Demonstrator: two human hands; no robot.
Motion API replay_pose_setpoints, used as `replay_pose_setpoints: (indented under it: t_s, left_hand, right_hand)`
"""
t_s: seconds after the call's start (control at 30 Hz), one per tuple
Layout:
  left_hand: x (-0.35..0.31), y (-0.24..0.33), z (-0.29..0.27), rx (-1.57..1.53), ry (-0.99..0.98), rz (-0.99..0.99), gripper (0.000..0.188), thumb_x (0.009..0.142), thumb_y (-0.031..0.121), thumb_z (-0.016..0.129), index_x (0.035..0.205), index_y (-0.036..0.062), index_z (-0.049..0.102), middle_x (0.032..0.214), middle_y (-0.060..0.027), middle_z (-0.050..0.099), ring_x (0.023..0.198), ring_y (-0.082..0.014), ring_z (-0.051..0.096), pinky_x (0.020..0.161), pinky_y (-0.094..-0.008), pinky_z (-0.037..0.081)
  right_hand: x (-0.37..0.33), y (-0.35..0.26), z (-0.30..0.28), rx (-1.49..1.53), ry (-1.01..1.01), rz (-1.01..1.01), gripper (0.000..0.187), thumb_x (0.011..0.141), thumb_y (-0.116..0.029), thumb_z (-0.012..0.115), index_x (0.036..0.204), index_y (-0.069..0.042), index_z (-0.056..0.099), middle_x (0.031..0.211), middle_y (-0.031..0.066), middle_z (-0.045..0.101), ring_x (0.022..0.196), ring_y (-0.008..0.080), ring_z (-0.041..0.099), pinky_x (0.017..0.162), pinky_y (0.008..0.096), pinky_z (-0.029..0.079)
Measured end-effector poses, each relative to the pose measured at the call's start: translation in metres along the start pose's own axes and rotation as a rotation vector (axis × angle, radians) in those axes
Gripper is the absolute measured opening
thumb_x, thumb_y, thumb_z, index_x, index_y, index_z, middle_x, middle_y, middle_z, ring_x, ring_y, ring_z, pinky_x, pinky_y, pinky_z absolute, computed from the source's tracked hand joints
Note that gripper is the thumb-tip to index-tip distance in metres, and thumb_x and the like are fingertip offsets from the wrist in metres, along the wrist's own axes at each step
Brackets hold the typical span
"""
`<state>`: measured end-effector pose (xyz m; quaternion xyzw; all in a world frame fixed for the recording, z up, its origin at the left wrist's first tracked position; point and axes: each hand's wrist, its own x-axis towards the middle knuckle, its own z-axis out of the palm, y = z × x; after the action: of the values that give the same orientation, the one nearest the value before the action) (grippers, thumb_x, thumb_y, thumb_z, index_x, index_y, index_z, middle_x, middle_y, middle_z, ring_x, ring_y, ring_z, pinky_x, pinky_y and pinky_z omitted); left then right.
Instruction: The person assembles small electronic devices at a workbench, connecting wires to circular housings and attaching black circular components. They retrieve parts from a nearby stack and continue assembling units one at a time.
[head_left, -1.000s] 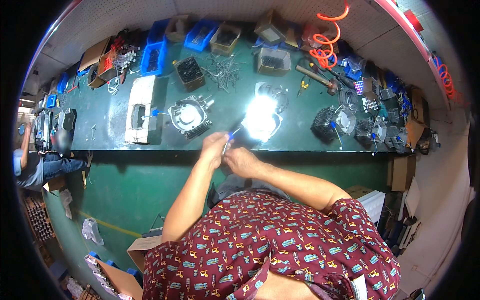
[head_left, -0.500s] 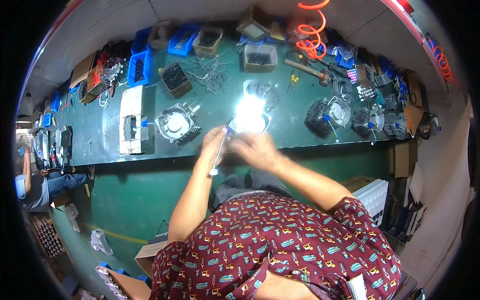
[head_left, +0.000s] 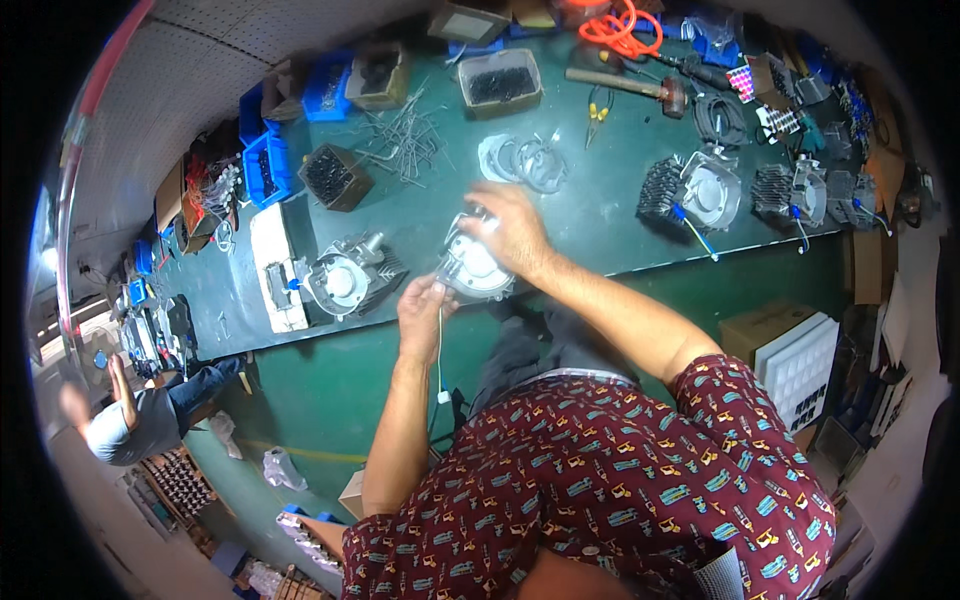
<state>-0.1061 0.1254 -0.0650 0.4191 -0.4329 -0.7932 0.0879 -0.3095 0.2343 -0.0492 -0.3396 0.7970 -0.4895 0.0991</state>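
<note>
Round-faced metal housing (head_left: 478, 268), one: sat at the near edge of the green workbench (head_left: 620, 225), dial centre for this entry. Left hand (head_left: 420, 312): at its 8 o'clock, thumb and fingers pinched together on white cable (head_left: 440, 350), which hung toward 6 o'clock, ending in white connector (head_left: 444, 397). Right hand (head_left: 513, 230): at 1 o'clock, half open, fingers bent over the 12 o'clock rim; whether they gripped could not be told. Finned housing (head_left: 345, 282): at 9 o'clock, apart.
</note>
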Motion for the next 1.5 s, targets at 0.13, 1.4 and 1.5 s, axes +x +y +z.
replay_pose_setpoints:
  t_s: [0.13,1.4,1.5]
  left_hand:
    - [0.007,0.006,-0.010,-0.026,-0.052,-0.139,0.011,0.099,0.010,0.062,0.109,0.0046,0.062,0.090,-0.0054,0.068,0.077,-0.0120,0.063,0.069,-0.0268,0.056]
    - [-0.006,0.022,0.014,0.571,0.131,0.004,0.009,0.091,-0.003,0.061,0.100,-0.0005,0.060,0.084,-0.0044,0.067,0.070,-0.0101,0.063,0.056,-0.0257,0.055]
    - [-0.012,0.025,0.017,0.677,0.161,0.016,0.008,0.090,-0.003,0.060,0.097,0.0004,0.059,0.080,-0.0028,0.064,0.066,-0.0086,0.060,0.052,-0.0250,0.052]
  right_hand:
    - [0.003,-0.002,-0.002,0.043,-0.053,0.014,0.035,0.083,-0.026,0.076,0.108,-0.004,0.072,0.118,0.0119,0.069,0.118,0.0326,0.058,0.099,0.0418,0.049]
    - [0.006,-0.007,-0.004,0.049,-0.030,-0.012,0.030,0.079,-0.023,0.078,0.104,-0.008,0.071,0.105,0.0077,0.072,0.095,0.0292,0.065,0.081,0.0398,0.055]
    - [-0.002,-0.013,-0.002,0.042,-0.021,-0.044,0.029,0.079,-0.022,0.078,0.103,-0.009,0.071,0.104,0.0067,0.072,0.093,0.0283,0.065,0.080,0.0392,0.055]
